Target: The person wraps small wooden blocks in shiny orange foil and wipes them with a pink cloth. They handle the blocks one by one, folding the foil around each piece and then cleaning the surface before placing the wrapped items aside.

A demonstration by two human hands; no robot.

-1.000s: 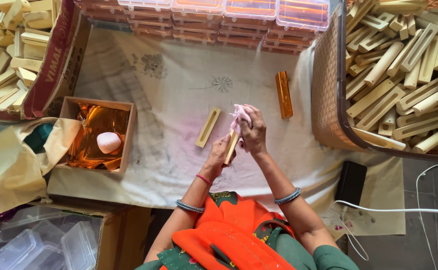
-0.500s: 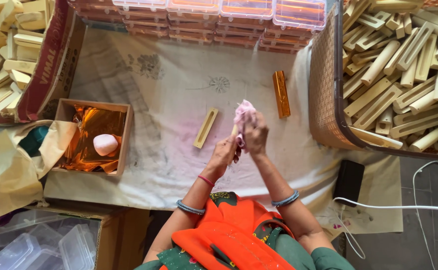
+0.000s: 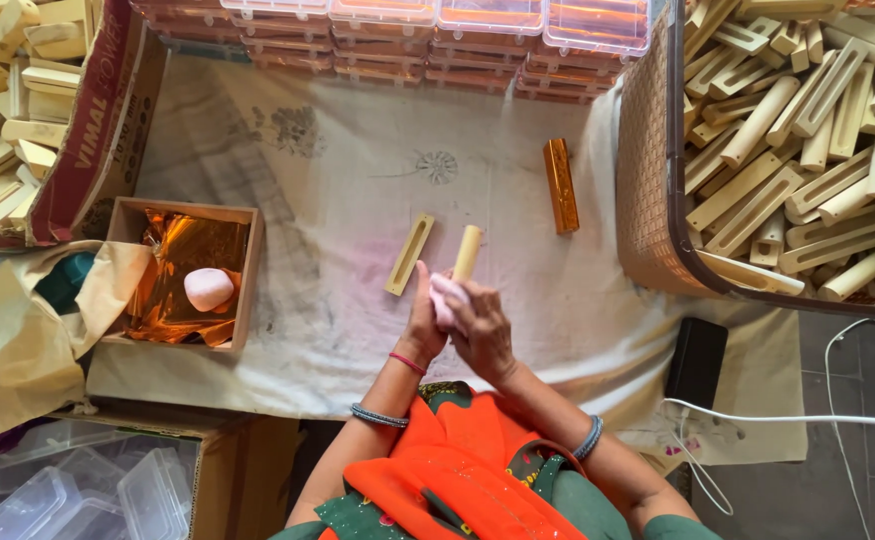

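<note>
Between both hands, pink cloth, wooden piece

Slotted piece on cloth, left of hands; wrapped bar right; basket far right.

Red printed carton top left; clear plastic boxes stacked along top edge.

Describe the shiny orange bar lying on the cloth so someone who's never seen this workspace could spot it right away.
Start at the white cloth spread across the work surface, then look toward its right side, just left of the woven basket full of pale pieces. The shiny orange bar lies there alone, lengthwise. Unlike the pale slotted piece nearby, it is wrapped in glossy orange-gold foil.
</note>
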